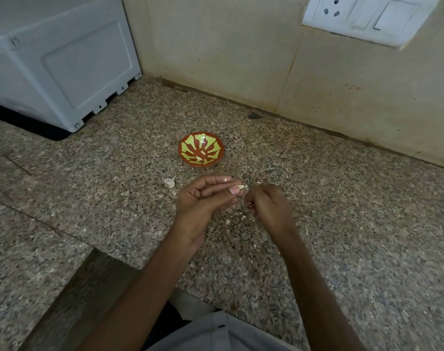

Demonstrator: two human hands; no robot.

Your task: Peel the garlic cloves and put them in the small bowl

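From the head camera, both bare forearms reach forward over the speckled brown granite counter (342, 198) and the hands meet just in front of the small round red-brown bowl with a yellow-green leaf pattern (201, 152).

The left hand (203, 198) lies with its palm turned up and to the right, fingers stretched rightward. Its thumb and the fingertips pinch a small pale garlic clove (239, 186), held above the counter, near the bowl but apart from it.

The right hand (269, 206) shows its back to the camera. Its fingers are curled in, and the tips sit right against the free end of the clove. The curled knuckles hide the fingertips, so I cannot tell whether they grip the clove's skin or only touch it.

A pale scrap of garlic or papery husk (169, 182) lies on the counter left of the hands. Small whitish flakes of skin (228, 221) are scattered under them. Pale bits inside the bowl blend with its pattern and are hard to make out.

At the far left stands a white plastic appliance (58, 59), cut off by the frame. A white switch plate with a socket (362, 16) sits on the beige tiled wall (228, 59), its top cropped. A grey garment (215, 333) fills the bottom edge.
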